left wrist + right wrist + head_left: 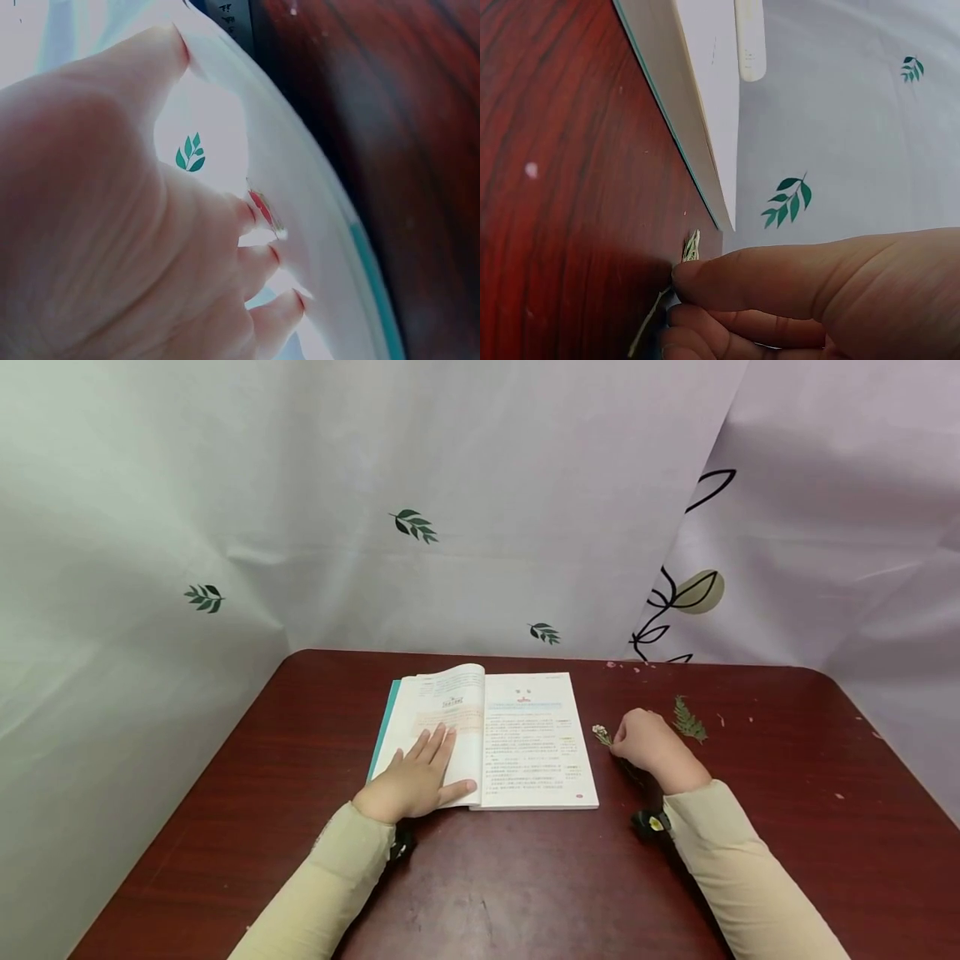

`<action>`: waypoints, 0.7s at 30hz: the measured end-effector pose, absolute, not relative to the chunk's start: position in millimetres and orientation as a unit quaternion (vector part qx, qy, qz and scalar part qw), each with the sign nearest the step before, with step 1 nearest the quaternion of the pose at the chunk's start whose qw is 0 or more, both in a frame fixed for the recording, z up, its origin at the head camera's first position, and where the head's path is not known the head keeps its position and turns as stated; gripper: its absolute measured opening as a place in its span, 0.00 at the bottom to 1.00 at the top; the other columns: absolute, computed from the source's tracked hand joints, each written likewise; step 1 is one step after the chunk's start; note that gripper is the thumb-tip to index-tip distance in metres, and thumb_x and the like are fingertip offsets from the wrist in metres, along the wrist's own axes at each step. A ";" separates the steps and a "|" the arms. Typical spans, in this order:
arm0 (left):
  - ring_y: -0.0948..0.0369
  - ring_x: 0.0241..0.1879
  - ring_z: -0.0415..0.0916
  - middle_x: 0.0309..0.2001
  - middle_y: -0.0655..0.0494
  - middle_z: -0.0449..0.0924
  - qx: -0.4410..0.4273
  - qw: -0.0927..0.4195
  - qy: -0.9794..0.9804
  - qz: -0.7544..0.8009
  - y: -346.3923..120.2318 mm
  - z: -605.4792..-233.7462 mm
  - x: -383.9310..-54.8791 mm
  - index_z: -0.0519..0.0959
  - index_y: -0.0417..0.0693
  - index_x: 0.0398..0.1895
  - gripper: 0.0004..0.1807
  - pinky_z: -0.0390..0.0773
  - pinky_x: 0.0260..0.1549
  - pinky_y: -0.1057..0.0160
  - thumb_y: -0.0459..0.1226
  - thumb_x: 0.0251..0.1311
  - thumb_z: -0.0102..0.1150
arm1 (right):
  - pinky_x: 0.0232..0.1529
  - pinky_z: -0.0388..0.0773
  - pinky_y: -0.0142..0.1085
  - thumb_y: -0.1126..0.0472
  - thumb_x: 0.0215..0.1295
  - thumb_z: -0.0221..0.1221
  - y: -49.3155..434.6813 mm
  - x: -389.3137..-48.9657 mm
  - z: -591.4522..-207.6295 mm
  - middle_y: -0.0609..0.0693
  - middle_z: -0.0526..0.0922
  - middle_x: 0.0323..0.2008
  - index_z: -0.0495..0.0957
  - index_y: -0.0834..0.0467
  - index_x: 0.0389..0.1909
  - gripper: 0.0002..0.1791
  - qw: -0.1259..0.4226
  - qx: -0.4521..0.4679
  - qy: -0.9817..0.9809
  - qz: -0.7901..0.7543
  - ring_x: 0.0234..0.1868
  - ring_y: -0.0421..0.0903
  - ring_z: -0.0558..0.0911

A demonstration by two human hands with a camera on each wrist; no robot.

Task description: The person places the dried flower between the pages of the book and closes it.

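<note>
An open book (525, 743) with printed pages and a teal cover edge lies on the table. My left hand (415, 774) rests on its left page, fingers spread and straight. In the left wrist view the fingertips (259, 259) press against the curving page. Just right of the book, my right hand (647, 743) pinches the stem of a small flower sprig (602, 734) with pale blossoms. Its flower head (692, 246) shows past the thumb in the right wrist view, and the thin stem trails out below. Part of the stem is hidden by the fingers.
A green fern leaf (688, 720) lies on the dark red table (517, 885), right of my right hand. Several small pink petals (636, 669) are scattered toward the back and right. A pale curtain (465, 585) with leaf prints hangs behind the table.
</note>
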State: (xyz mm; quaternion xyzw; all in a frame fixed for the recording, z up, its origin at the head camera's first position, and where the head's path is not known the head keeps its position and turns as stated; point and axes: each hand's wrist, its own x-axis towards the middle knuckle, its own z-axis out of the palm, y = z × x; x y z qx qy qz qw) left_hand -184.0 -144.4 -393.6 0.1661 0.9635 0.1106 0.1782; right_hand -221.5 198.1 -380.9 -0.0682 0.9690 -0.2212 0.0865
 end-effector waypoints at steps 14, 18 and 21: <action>0.42 0.80 0.37 0.82 0.41 0.39 0.169 0.176 0.963 0.113 -145.3 -392.0 -184.5 0.44 0.38 0.82 0.48 0.48 0.70 0.32 0.60 0.74 0.47 | 0.31 0.73 0.41 0.72 0.57 0.58 195.1 -222.6 -383.4 0.51 0.79 0.19 0.79 0.62 0.15 0.12 0.078 -0.097 0.974 -0.191 0.22 0.46 0.75; 0.42 0.80 0.37 0.82 0.42 0.38 0.167 0.176 0.963 0.115 -145.8 -392.7 -184.8 0.43 0.38 0.82 0.49 0.48 0.70 0.32 0.60 0.74 0.47 | 0.29 0.74 0.39 0.70 0.56 0.60 195.0 -223.0 -383.8 0.51 0.80 0.20 0.80 0.62 0.16 0.11 0.086 -0.095 0.973 -0.192 0.22 0.45 0.76; 0.42 0.80 0.37 0.82 0.42 0.38 0.168 0.175 0.963 0.116 -146.0 -393.3 -184.7 0.43 0.38 0.82 0.49 0.48 0.70 0.32 0.60 0.74 0.47 | 0.27 0.72 0.37 0.70 0.55 0.60 197.4 -223.9 -385.9 0.48 0.79 0.17 0.79 0.61 0.14 0.12 0.088 -0.096 0.972 -0.198 0.20 0.44 0.74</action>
